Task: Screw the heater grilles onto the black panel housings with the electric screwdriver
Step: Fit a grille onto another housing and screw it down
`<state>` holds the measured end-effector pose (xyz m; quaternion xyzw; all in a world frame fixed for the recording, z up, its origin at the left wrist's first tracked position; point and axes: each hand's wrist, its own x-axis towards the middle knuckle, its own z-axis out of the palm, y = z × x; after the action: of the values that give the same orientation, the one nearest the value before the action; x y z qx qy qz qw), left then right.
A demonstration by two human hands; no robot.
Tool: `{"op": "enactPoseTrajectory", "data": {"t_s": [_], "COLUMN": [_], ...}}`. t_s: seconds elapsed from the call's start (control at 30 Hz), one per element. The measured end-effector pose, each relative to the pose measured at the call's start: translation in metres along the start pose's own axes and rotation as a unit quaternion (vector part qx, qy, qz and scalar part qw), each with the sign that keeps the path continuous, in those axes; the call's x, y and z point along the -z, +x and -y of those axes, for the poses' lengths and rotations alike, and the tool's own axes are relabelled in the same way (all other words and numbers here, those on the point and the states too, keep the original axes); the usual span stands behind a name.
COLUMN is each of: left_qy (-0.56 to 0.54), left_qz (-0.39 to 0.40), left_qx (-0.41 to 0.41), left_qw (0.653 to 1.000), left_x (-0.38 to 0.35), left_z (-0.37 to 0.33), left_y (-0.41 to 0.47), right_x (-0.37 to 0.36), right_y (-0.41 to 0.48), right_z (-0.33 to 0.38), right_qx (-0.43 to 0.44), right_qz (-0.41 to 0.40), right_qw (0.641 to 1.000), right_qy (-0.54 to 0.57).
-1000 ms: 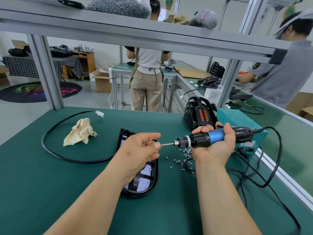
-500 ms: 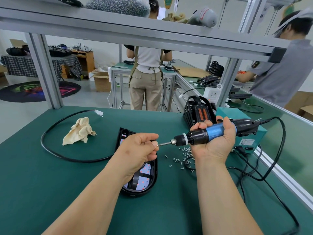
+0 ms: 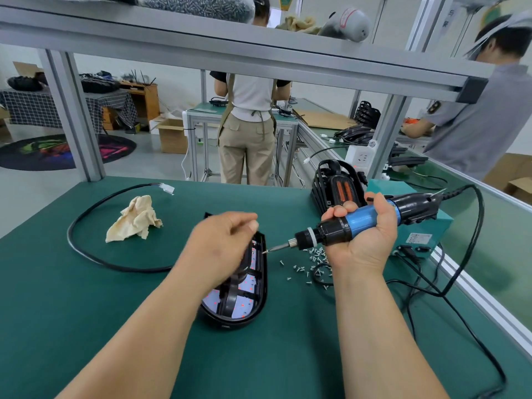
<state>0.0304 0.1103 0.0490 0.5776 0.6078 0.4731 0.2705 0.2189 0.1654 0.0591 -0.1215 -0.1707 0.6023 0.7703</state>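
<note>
An electric screwdriver (image 3: 359,218) is gripped in the right hand (image 3: 365,246), fingers wrapped round its blue barrel, with the bit (image 3: 278,248) levelled leftward at the right rim of the black panel housing (image 3: 253,306). The housing is laid flat on the green bench (image 3: 86,312), its long axis running away from the person. Its far end is hidden under the left hand (image 3: 221,249), held just above with fingers curled; whether anything is pinched cannot be told. With the tip nearly at the rim, the coming move is judged to turn on tipping the tool down onto a screw hole. Loose screws (image 3: 311,262) are scattered just right of the housing.
</note>
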Motion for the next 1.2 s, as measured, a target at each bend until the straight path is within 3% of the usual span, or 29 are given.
{"op": "enactPoseTrajectory", "data": {"t_s": [0.07, 0.13, 0.2, 0.27, 0.37, 0.87, 1.2], "left_qy": [0.056, 0.118, 0.107, 0.029, -0.013, -0.023, -0.007], "left_qz": [-0.056, -0.074, -0.026, 0.046, 0.093, 0.077, 0.069], "left_qx": [-0.024, 0.001, 0.082, 0.156, 0.191, 0.194, 0.181], "left_qw": [0.997, 0.990, 0.990, 0.986, 0.977, 0.978, 0.981], "left_x": [0.017, 0.030, 0.036, 0.034, 0.029, 0.021, 0.018], "left_z": [0.000, 0.007, 0.015, 0.020, 0.027, 0.031, 0.031], "left_y": [0.004, 0.007, 0.006, 0.003, 0.003, 0.004, 0.005], "right_x": [-0.001, -0.001, -0.002, -0.003, -0.003, -0.006, -0.018], "right_y": [-0.001, -0.001, -0.003, -0.006, -0.008, -0.013, -0.024], "right_z": [-0.001, -0.006, -0.011, -0.017, -0.024, -0.031, -0.030], "right_qx": [-0.022, -0.038, -0.051, -0.061, -0.077, -0.087, -0.075], "right_qz": [0.001, 0.015, 0.038, 0.063, 0.085, 0.108, 0.177], "right_qw": [1.000, 0.998, 0.994, 0.988, 0.981, 0.974, 0.962], "right_qy": [-0.015, -0.046, -0.089, -0.125, -0.159, -0.179, -0.195]}}
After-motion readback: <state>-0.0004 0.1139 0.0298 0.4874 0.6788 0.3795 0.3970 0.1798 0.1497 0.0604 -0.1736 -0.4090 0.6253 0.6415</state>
